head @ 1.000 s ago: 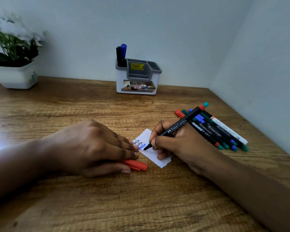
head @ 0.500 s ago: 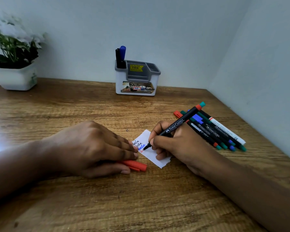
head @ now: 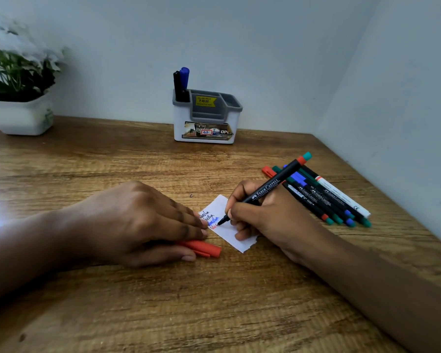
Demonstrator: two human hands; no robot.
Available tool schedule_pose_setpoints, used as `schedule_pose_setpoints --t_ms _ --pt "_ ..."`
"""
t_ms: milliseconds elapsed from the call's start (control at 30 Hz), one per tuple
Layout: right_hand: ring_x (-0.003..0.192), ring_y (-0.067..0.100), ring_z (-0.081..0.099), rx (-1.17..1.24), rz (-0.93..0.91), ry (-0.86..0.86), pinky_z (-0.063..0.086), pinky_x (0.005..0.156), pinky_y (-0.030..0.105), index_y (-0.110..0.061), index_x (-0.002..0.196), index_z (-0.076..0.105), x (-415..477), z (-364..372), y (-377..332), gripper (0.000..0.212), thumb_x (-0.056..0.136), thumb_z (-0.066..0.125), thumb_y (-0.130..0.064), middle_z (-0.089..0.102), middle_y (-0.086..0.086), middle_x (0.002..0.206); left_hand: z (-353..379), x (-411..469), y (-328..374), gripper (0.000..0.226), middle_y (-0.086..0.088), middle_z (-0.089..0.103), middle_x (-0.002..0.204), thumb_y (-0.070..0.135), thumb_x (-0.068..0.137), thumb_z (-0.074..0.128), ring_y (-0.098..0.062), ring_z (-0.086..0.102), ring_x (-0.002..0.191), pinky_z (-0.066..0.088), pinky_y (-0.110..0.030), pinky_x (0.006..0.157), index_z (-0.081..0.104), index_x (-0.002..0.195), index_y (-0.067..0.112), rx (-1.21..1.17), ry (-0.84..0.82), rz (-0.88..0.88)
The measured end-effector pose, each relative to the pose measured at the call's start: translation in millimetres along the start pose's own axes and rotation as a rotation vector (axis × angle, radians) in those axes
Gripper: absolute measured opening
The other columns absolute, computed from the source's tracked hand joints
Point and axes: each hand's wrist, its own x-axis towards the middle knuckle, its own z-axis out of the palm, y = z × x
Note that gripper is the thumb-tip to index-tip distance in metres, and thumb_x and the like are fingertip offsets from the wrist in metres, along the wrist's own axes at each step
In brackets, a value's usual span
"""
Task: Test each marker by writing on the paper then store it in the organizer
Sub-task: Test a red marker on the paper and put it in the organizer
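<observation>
Nearest, at 9 o'clock: left hand [head: 143, 222], fingers flat, pinning paper [head: 227, 233]; red cap [head: 201, 248] tucked under it, touching thumb
Centre: right hand [head: 262, 217] pinching red marker [head: 267, 189], tip on paper, fourth line begun in red
At 2 o'clock: unsorted markers [head: 323, 197], roughly six, untested
At 12 o'clock, far: organizer [head: 206, 118] holding two stored markers [head: 181, 84]; bulk of task judged outstanding

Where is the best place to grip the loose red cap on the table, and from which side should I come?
Grip the red cap across its free right end, from above. It lies flat, and the left hand covers its left part, with the thumb along its near side. This is my judgement.
</observation>
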Motion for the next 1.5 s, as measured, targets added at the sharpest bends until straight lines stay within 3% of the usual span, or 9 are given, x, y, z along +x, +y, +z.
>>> schedule_pose_setpoints --t_ms 1067,1233,1300,1433,1500 --pt "0.046 0.008 0.053 -0.002 0.026 0.096 0.052 0.048 0.026 -0.007 0.069 0.06 2.0 2.8 -0.6 0.01 0.078 0.062 -0.005 0.056 0.001 0.052 10.5 2.7 -8.1 0.031 0.013 0.072 0.11 0.054 0.093 0.052 -0.008 0.069 0.1 0.059 -0.041 0.078 0.064 0.115 0.035 -0.02 0.046 0.04" --pt "0.047 0.008 0.048 0.27 0.077 0.102 0.048 0.041 0.021 -0.009 0.067 0.06 1.9 -4.9 -5.3 0.017 0.081 0.057 0.0 0.054 0.004 0.056 5.4 3.1 -3.2 0.031 0.013 0.073 0.107 0.055 0.092 0.051 -0.008 0.07 0.097 0.059 -0.04 0.077 0.065 0.112 0.035 -0.081 0.075 0.016" --pt "0.047 0.008 0.047 0.366 0.069 0.077 0.048 0.041 0.021 -0.01 0.071 0.061 0.8 -7.2 -8.0 0.018 0.083 0.056 0.002 0.052 0.004 0.058 -0.8 5.3 0.3 0.036 0.012 0.074 0.102 0.058 0.092 0.049 -0.007 0.071 0.093 0.059 -0.036 0.076 0.069 0.107 0.033 -0.167 0.114 -0.005" --pt "0.045 0.008 0.043 0.372 0.008 0.043 0.05 0.042 0.023 -0.013 0.076 0.06 -1.9 -9.7 -13.2 0.017 0.083 0.057 0.002 0.047 0.001 0.056 -9.2 12.2 3.9 0.032 0.014 0.074 0.104 0.041 0.088 0.065 0.008 0.069 0.091 0.053 -0.009 0.075 0.075 0.108 0.018 -0.288 0.261 0.012" --pt "0.048 0.008 0.047 0.381 -0.04 0.025 0.052 0.045 0.024 -0.014 0.078 0.063 -3.7 -12.6 -17.8 0.016 0.081 0.059 0.002 0.049 0.0 0.055 -11.0 12.1 3.8 0.035 0.02 0.074 0.102 0.048 0.084 0.065 0.009 0.069 0.089 0.052 -0.008 0.076 0.074 0.109 0.024 -0.364 0.333 -0.065"
